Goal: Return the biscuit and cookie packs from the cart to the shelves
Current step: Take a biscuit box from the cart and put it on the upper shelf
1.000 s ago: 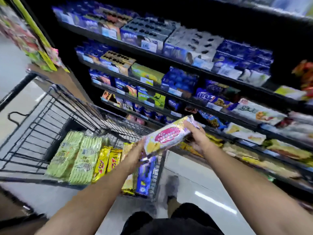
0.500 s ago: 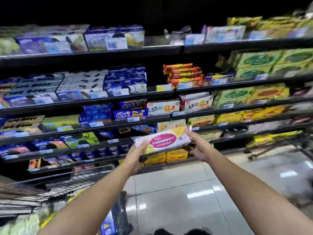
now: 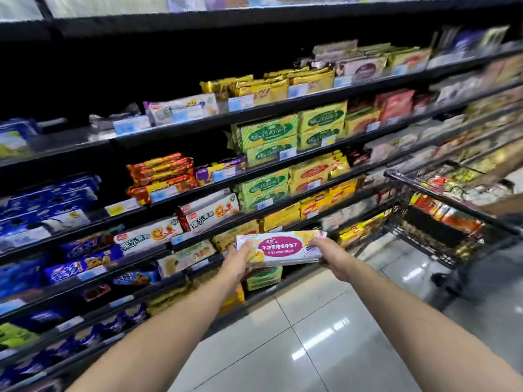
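Biscuit pack (image 3: 283, 248): long, flat, pale wrapper with a pink oval label; held level, label up, in front of the lower shelves (image 3: 198, 278), near their front edge, not yet resting on any shelf.
Left hand (image 3: 236, 263): at the pack's left end, thumb over the top, fingers curled beneath; closed on the wrapper, likely to carry its weight from below.
Right hand (image 3: 329, 257): at the pack's right end, thumb on the top face, fingers wrapped under; closed on the wrapper, likely to steer the far end.
Two-hand hold: one hand per end, probably to keep a long, brittle pack flat and unbent on the way in.
Label side: turned upward, likely for matching against the shelf stock.
Shelf stock: packs stacked flat with labels facing the aisle, price tags (image 3: 161, 193) along the rails; blue packs far left, orange and white packs mid, green packs (image 3: 268, 137) and yellow packs right.
Matching slot: not identified; stock behind the pack too blurred to confirm the same product.
Cart (image 3: 441, 222): black wire basket at right, well apart from the hands, loaded with goods; contents too blurred to name.
Floor (image 3: 311, 335): glossy pale tiles, near side.
Step in hand: judged as carrying the pack toward a lower shelf.
Risk: a squeeze or tilt could crack the biscuits.
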### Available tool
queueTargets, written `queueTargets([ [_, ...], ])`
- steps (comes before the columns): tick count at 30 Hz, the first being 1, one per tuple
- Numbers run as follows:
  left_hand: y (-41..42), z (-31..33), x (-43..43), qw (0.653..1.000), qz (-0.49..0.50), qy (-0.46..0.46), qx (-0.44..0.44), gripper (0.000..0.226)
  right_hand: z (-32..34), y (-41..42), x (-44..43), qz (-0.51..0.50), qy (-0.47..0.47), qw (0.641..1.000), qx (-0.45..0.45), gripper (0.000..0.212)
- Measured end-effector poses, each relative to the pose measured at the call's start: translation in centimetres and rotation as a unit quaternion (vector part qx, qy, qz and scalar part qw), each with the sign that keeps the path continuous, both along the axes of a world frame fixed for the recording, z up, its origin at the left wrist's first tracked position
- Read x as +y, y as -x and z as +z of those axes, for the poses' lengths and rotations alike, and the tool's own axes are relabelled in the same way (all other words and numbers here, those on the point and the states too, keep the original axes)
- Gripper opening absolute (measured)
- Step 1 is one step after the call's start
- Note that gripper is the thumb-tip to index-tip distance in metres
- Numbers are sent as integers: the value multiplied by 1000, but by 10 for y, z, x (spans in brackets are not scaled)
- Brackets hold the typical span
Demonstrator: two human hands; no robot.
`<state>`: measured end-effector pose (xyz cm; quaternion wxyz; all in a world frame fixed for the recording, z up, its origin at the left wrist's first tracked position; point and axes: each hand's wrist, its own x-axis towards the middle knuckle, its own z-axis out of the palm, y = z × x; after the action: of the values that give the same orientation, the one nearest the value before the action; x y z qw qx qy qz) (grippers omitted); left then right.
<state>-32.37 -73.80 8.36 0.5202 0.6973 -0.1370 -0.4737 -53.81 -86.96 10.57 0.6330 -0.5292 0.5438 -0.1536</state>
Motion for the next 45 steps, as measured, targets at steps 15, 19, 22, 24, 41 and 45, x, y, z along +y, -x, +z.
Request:
queueTargets([
  [15,100,75,-248,984,-138,64,-92,20,57,138,-206,-92,92,991,-23,35],
  [19,103,85,-311,979,-162,104,-70,29,63,149,-258,-97,82,990,-63,22],
  [22,105,89,-353,972,-189,111,-82,32,65,156,-295,-119,86,986,-83,27],
  [24,110,90,-379,966,-197,119,-116,30,72,159,-319,-127,93,983,-97,29],
  [41,186,180,-501,927,-29,138,-348,83,169,186,-531,112,221,958,-147,71],
  [45,191,216,-522,903,8,150,-402,84,208,178,-573,176,247,942,-146,71],
])
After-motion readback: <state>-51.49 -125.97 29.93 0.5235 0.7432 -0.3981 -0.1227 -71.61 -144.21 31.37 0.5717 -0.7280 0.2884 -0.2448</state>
